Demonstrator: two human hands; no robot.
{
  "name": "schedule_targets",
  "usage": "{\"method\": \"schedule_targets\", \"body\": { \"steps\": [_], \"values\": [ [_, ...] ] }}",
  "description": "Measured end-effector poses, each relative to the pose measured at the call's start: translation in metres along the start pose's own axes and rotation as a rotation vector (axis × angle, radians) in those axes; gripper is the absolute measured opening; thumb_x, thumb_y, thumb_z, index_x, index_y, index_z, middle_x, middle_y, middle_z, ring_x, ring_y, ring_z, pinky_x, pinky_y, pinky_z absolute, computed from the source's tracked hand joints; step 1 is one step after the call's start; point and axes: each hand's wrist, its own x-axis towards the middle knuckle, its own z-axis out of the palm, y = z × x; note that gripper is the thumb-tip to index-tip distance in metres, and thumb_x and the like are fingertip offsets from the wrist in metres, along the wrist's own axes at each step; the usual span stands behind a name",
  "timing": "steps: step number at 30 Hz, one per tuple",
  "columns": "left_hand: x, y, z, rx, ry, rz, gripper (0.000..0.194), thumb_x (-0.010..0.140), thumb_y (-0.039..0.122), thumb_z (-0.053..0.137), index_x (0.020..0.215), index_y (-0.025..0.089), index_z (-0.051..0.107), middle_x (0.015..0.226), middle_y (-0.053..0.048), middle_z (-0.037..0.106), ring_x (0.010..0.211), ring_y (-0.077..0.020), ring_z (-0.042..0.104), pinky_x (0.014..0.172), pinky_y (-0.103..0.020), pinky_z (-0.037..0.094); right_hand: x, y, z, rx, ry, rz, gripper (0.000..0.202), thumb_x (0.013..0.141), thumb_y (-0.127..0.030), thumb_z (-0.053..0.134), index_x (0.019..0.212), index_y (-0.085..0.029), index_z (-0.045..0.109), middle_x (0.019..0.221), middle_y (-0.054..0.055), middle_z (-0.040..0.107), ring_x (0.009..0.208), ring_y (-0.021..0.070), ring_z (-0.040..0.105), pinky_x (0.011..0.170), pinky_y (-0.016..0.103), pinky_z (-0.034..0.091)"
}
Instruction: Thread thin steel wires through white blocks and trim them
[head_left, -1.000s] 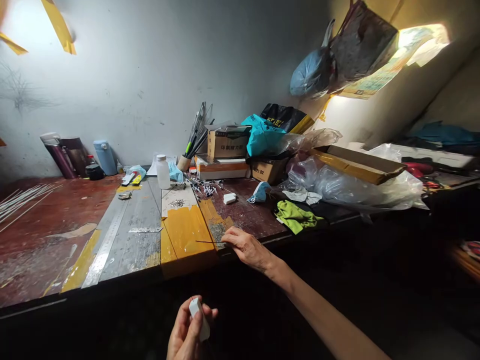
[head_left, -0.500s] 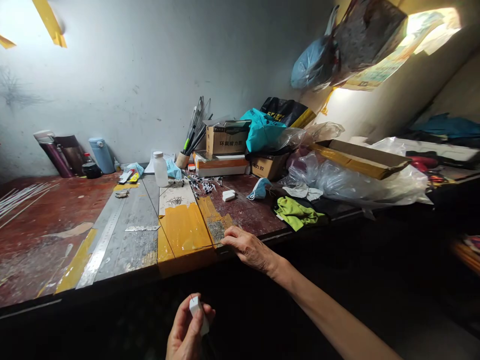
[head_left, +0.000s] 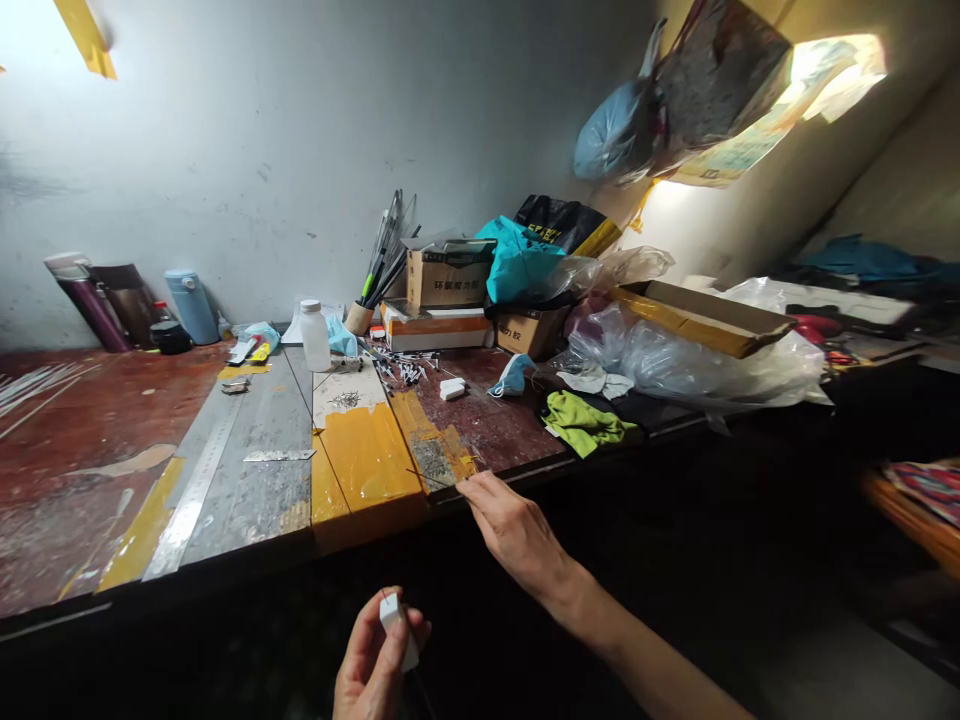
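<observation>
Low in the view, my left hand [head_left: 369, 665] is closed around a small white block [head_left: 393, 618]. A thin, dark strand shows at the block's top end. My right hand [head_left: 521, 540] is at the front edge of the bench, fingers pinched on a thin dark rod [head_left: 433, 478]. The rod points left over a rough grey patch [head_left: 433, 458] framed by yellow tape. Behind it on the bench lies another pair of white blocks [head_left: 452, 388], beside scattered small black-and-white pieces [head_left: 409, 370].
A steel ruler [head_left: 196, 490] lies along the grey board at left. Further back stand a white bottle [head_left: 315, 340], flasks [head_left: 192, 308] and cardboard boxes [head_left: 448, 275]. A lime-green cloth [head_left: 585, 422] and plastic bags [head_left: 697, 360] lie at right.
My right hand has moved slightly right and down, and more of the thin rod shows over the patch. The left hand keeps its hold on the white block. The view has shifted slightly.
</observation>
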Motion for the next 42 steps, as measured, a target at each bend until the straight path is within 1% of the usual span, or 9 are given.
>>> {"method": "schedule_targets", "body": {
  "steps": [4, 8, 12, 16, 23, 27, 30, 35, 42],
  "values": [
    [0.000, 0.000, -0.004, 0.001, -0.019, -0.018, 0.046, 0.049, 0.037, 0.090, 0.087, 0.017, 0.073, 0.073, -0.003, 0.075, 0.072, -0.0187, 0.070, 0.073, -0.030, 0.059, -0.009, -0.030, -0.002, -0.204, -0.077, 0.022, 0.027, 0.082, 0.003, 0.045, 0.083, -0.021, 0.058, 0.082, 0.003, 0.062, 0.077, 0.0193, 0.061, 0.065, 0.028, 0.049],
    [-0.001, 0.003, -0.009, 0.011, -0.024, -0.040, 0.049, 0.050, 0.039, 0.089, 0.090, 0.017, 0.072, 0.073, -0.004, 0.075, 0.074, -0.0217, 0.071, 0.077, -0.034, 0.058, -0.007, -0.055, 0.005, -0.298, -0.095, 0.015, 0.030, 0.074, 0.007, 0.048, 0.079, -0.021, 0.056, 0.081, 0.004, 0.063, 0.073, 0.0193, 0.061, 0.059, 0.028, 0.048],
    [-0.003, 0.009, -0.013, 0.018, -0.005, -0.076, 0.054, 0.047, 0.041, 0.089, 0.092, 0.017, 0.071, 0.074, -0.005, 0.076, 0.076, -0.0235, 0.072, 0.080, -0.034, 0.057, -0.003, -0.072, 0.015, -0.318, -0.108, 0.034, 0.029, 0.074, 0.007, 0.049, 0.079, -0.021, 0.056, 0.081, 0.004, 0.063, 0.070, 0.0195, 0.061, 0.056, 0.029, 0.048],
    [-0.004, 0.017, -0.015, -0.003, -0.017, -0.051, 0.056, 0.045, 0.040, 0.090, 0.092, 0.017, 0.070, 0.072, -0.004, 0.076, 0.076, -0.0232, 0.072, 0.078, -0.032, 0.058, 0.001, -0.083, 0.022, -0.328, -0.113, 0.067, 0.029, 0.077, 0.007, 0.048, 0.081, -0.021, 0.055, 0.082, 0.005, 0.063, 0.070, 0.0195, 0.062, 0.054, 0.028, 0.047],
    [-0.006, 0.025, -0.018, -0.013, 0.008, -0.053, 0.055, 0.043, 0.040, 0.091, 0.090, 0.019, 0.070, 0.071, -0.004, 0.076, 0.072, -0.0205, 0.072, 0.074, -0.029, 0.058, 0.008, -0.074, 0.024, -0.268, -0.115, 0.217, 0.021, 0.085, 0.000, 0.047, 0.087, -0.021, 0.051, 0.092, 0.005, 0.062, 0.071, 0.0176, 0.066, 0.054, 0.025, 0.046],
    [-0.004, 0.024, -0.019, -0.009, 0.006, -0.048, 0.056, 0.044, 0.043, 0.090, 0.090, 0.018, 0.070, 0.070, -0.004, 0.076, 0.071, -0.0209, 0.072, 0.074, -0.031, 0.058, 0.007, -0.063, 0.025, -0.217, -0.107, 0.276, 0.012, 0.086, -0.011, 0.055, 0.092, -0.020, 0.051, 0.094, 0.006, 0.062, 0.071, 0.0189, 0.068, 0.054, 0.026, 0.047],
    [-0.003, 0.022, -0.020, 0.011, 0.015, -0.057, 0.058, 0.044, 0.044, 0.090, 0.091, 0.017, 0.070, 0.071, -0.004, 0.076, 0.073, -0.0221, 0.072, 0.077, -0.033, 0.058, 0.004, -0.056, 0.020, -0.101, -0.095, 0.221, 0.012, 0.090, -0.018, 0.053, 0.101, -0.021, 0.052, 0.097, 0.004, 0.063, 0.077, 0.0190, 0.068, 0.060, 0.027, 0.049],
    [-0.003, 0.018, -0.019, 0.019, 0.008, -0.056, 0.057, 0.044, 0.043, 0.090, 0.091, 0.017, 0.070, 0.072, -0.004, 0.075, 0.074, -0.0233, 0.072, 0.079, -0.035, 0.057, 0.001, -0.050, 0.012, 0.018, -0.060, 0.125, 0.023, 0.093, -0.011, 0.040, 0.105, -0.022, 0.057, 0.101, 0.005, 0.063, 0.087, 0.0179, 0.066, 0.075, 0.027, 0.050],
    [-0.004, 0.014, -0.015, -0.011, -0.003, -0.036, 0.052, 0.045, 0.039, 0.090, 0.088, 0.018, 0.072, 0.071, -0.003, 0.075, 0.072, -0.0200, 0.071, 0.073, -0.031, 0.059, 0.003, -0.047, 0.008, -0.060, -0.040, 0.117, 0.024, 0.088, -0.004, 0.043, 0.091, -0.023, 0.058, 0.091, 0.003, 0.063, 0.086, 0.0189, 0.062, 0.073, 0.028, 0.049]
  ]
}}
